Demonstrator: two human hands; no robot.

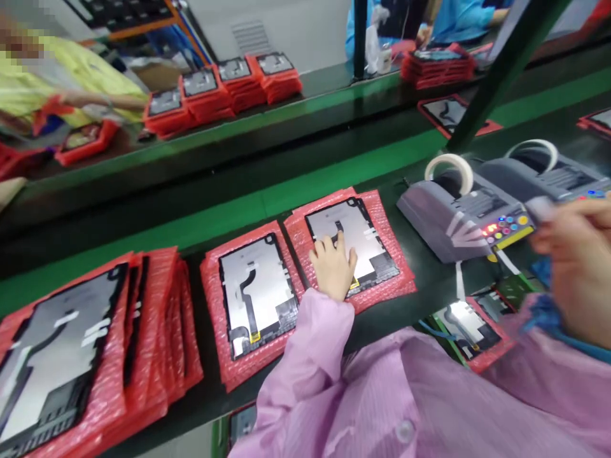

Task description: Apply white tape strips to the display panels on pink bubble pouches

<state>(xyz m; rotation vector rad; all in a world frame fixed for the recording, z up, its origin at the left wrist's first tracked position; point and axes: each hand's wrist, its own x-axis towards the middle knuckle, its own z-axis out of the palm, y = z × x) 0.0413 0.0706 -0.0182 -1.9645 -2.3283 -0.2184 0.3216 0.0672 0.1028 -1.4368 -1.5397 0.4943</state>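
My left hand (pixel 333 264) lies with fingers spread on a tablet screen panel (pixel 363 235), its index fingertip at the upper end of the dark flex cable (pixel 339 225). The panel rests face down on red bubble-wrap bags. Just left of it, a second panel (pixel 267 292) shows its cable and a yellow-edged connector end. At the right edge my right hand (pixel 580 261), blurred, is raised in a pinch on a small whitish piece of tape (pixel 541 208). Beside that hand stands a grey tape dispenser (pixel 443 213) with a roll of white tape and lit buttons.
A second dispenser (pixel 539 165) stands behind. A tall stack of bagged panels (pixel 157 343) is at the left. Another panel (pixel 470 324) lies lower, near my lap. Across the line are more red stacks (pixel 229 92), a dark green post (pixel 506 70), and co-workers in yellow and blue.
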